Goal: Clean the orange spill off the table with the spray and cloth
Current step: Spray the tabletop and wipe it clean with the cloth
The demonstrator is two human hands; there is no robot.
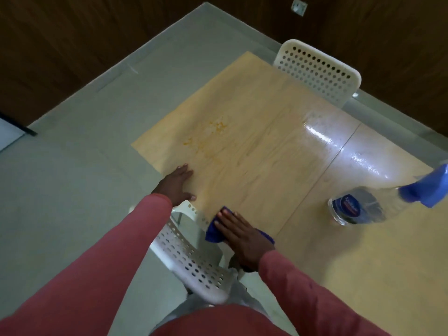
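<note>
Right hand (pixel 242 241) flat on one blue cloth (pixel 214 232) at worktop (pixel 278 154) edge; left hand (pixel 178 184) flat, fingers straight, holding nothing. One orange spill (pixel 208 139), one spray bottle (pixel 378 203), two white chairs (pixel 320 71).

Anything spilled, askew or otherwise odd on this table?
Yes. Orange spill streaks the table ahead of the left hand. The right hand presses the blue cloth near the edge, short of it. The spray bottle stands upright, unused.
</note>
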